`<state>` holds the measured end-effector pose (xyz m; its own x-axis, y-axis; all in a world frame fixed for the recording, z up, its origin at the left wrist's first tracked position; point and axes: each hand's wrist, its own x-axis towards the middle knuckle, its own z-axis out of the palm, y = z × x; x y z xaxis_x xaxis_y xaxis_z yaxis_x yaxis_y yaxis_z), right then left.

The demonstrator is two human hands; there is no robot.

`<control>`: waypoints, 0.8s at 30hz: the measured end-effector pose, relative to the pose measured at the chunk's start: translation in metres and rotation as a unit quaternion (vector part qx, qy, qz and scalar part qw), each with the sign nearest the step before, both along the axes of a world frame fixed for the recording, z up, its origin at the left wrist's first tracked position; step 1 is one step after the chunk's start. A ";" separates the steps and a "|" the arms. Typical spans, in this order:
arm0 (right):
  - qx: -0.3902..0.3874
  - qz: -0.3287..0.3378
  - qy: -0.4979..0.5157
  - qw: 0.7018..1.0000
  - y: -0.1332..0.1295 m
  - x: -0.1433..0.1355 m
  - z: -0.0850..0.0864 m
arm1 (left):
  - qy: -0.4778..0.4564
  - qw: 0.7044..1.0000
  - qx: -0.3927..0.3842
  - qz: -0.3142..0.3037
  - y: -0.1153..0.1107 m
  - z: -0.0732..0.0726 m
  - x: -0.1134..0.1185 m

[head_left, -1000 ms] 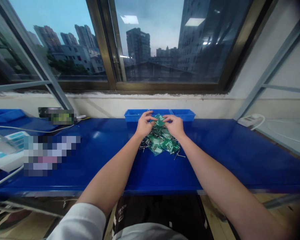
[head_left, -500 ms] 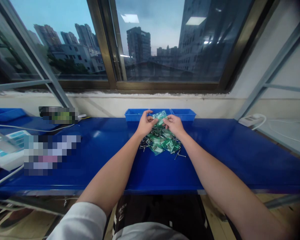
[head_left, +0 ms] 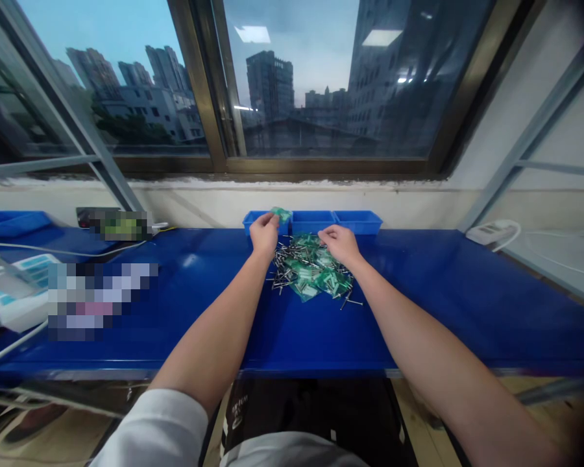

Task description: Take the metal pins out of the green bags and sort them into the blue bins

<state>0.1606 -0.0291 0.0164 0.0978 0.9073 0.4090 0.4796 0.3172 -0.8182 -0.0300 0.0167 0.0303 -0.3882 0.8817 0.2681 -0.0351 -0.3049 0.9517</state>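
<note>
Pinched in my left hand (head_left: 264, 233) is a small green plastic bag (head_left: 282, 213), held up at the left blue bin (head_left: 253, 227). My right hand (head_left: 340, 241) is closed at the fingertips beside the right upper edge of the pile; whatever it may grip is too small to make out. Between and below my hands lies a heap of loose metal screws (head_left: 286, 264), mixed with several green-tinted bags (head_left: 307, 285) that have pale and metallic pieces inside. One screw (head_left: 354, 302) sticks out at the heap's lower right.
Two more blue bins, a middle one (head_left: 314, 227) and a right one (head_left: 357, 227), stand in the row against the wall. A white device with a cable (head_left: 12, 292) sits at the left of the blue table (head_left: 199, 311). A power strip (head_left: 491, 231) lies at the right.
My left hand has moved left and up with the green bag, from above the heap to the left bin. My right hand has let go of that bag and stays near the heap.
</note>
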 end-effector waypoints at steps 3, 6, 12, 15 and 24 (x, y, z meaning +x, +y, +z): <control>0.015 0.000 -0.052 0.999 -0.003 -0.003 0.001 | -0.032 0.998 0.016 -0.051 0.002 0.004 -0.003; 0.027 0.001 -0.103 0.994 -0.005 -0.004 0.002 | -0.042 0.990 -0.002 -0.136 0.005 0.003 -0.006; 0.016 0.038 -0.223 0.974 -0.006 -0.001 0.001 | -0.011 0.990 -0.009 -0.142 0.003 -0.003 -0.010; 0.000 0.093 -0.300 0.949 -0.006 0.000 -0.002 | 0.083 0.987 0.003 -0.139 -0.002 -0.004 -0.007; -0.016 0.092 -0.370 0.924 -0.003 -0.003 -0.007 | 0.510 0.842 0.089 -0.153 -0.018 -0.017 0.009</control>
